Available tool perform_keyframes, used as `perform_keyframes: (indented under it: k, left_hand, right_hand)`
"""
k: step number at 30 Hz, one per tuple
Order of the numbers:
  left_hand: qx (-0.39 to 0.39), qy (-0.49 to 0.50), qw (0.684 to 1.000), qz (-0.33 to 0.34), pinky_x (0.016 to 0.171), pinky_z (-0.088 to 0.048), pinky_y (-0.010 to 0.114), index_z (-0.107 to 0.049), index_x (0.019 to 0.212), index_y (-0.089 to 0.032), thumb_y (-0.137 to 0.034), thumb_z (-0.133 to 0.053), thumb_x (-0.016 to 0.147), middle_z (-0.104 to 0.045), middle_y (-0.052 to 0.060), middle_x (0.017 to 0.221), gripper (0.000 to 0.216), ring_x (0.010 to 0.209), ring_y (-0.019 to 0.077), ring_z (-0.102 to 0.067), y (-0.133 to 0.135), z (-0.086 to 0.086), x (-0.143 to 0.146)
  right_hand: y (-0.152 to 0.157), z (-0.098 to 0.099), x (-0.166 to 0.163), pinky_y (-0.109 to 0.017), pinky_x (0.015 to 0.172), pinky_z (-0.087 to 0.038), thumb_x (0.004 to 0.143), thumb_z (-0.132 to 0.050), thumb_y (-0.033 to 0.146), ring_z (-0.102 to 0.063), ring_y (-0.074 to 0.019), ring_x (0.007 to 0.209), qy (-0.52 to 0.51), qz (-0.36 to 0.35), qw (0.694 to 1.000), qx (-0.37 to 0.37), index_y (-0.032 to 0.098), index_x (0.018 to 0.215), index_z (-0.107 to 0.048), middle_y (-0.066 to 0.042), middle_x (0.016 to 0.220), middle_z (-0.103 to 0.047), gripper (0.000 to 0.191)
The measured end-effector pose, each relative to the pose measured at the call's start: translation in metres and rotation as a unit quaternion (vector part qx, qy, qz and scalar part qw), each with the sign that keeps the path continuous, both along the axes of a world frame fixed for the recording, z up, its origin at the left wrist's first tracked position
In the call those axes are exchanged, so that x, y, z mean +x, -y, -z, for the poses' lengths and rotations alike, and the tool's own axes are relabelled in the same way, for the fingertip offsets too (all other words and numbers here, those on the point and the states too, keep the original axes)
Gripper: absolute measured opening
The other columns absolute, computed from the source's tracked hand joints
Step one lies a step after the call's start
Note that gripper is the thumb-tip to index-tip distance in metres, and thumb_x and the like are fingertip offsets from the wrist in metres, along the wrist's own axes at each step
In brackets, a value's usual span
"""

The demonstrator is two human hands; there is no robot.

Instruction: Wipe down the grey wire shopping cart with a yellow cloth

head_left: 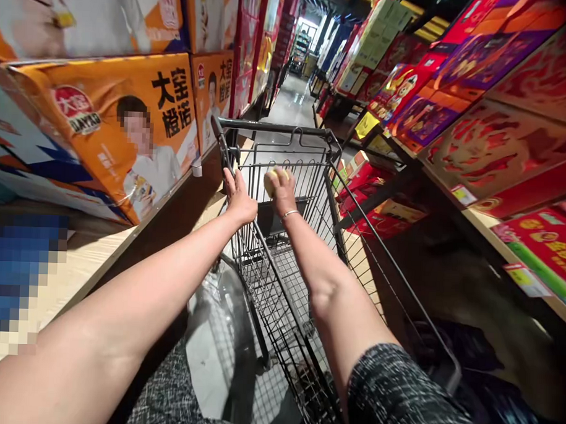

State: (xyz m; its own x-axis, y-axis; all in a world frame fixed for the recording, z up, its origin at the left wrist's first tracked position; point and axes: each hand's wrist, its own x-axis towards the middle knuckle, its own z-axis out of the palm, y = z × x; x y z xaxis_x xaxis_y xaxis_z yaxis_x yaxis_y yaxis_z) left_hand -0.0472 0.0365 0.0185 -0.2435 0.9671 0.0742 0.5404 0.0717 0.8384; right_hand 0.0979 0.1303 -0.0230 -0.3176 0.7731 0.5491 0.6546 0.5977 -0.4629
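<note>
A black wire shopping cart point(288, 271) stands in front of me, its black handle bar point(272, 126) at the far end. My left hand point(240, 203) is on the cart's left side rail near that end, its fingers around the rail. Inside the cart's far end, my right hand point(284, 190) is closed on a small yellowish pad point(268, 182), held close to the wire back panel. Whether the pad is a sponge or a folded cloth I cannot tell. Below the right hand is a dark flat panel point(272, 218) on the cart.
Orange drink cartons point(104, 144) are stacked on a wooden shelf to the left. Red and purple gift boxes point(420, 118) fill the right shelves, with price tags on the edge point(529, 279). Beyond the cart, a shiny aisle floor point(289, 101) runs between the shelves.
</note>
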Motion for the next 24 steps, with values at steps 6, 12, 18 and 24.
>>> perform_keyframes:
  k: [6,12,18,24]
  left_hand:
    - [0.032,-0.008,0.999,0.022,0.123,0.001,0.038,0.002,0.158,-0.018,-0.004,-0.055,0.074,0.03,0.008,0.16,0.103,0.147,0.0244,0.022,-0.001,0.003,-0.004]
    - [0.047,-0.004,0.998,0.037,0.123,-0.009,0.036,-0.002,0.159,-0.025,-0.005,-0.056,0.073,0.027,0.003,0.161,0.103,0.149,0.0236,0.016,-0.004,0.009,-0.007]
    - [0.045,-0.023,0.998,0.032,0.123,-0.015,0.035,-0.01,0.158,-0.026,-0.009,-0.053,0.073,0.029,0.0,0.16,0.097,0.15,0.0228,0.01,-0.003,0.01,-0.007]
    - [0.043,-0.019,0.999,0.024,0.123,-0.013,0.03,-0.022,0.155,-0.02,-0.007,-0.051,0.073,0.034,0.001,0.158,0.088,0.149,0.0214,0.015,0.001,0.007,-0.006]
  right_hand:
    - [0.072,0.12,0.041,-0.058,0.111,-0.03,0.077,-0.061,0.005,-0.031,-0.0297,0.128,-0.012,-0.109,0.981,-0.159,0.029,0.095,-0.066,-0.005,0.116,-0.057,0.03]
    - [0.055,0.118,0.079,-0.055,0.102,-0.038,0.074,-0.064,0.006,-0.039,-0.0292,0.117,0.017,-0.072,0.985,-0.156,0.027,0.093,-0.065,-0.006,0.112,-0.055,0.028]
    - [-0.058,-0.013,0.078,-0.059,0.111,-0.028,0.077,-0.054,0.005,-0.028,-0.031,0.131,0.026,0.087,0.996,0.002,0.027,0.122,-0.058,-0.008,0.135,-0.042,0.05]
    - [-0.084,-0.034,0.064,-0.054,0.115,-0.027,0.077,-0.046,0.004,-0.023,-0.0283,0.14,-0.024,0.129,0.989,0.061,0.028,0.136,-0.047,-0.007,0.147,-0.029,0.064]
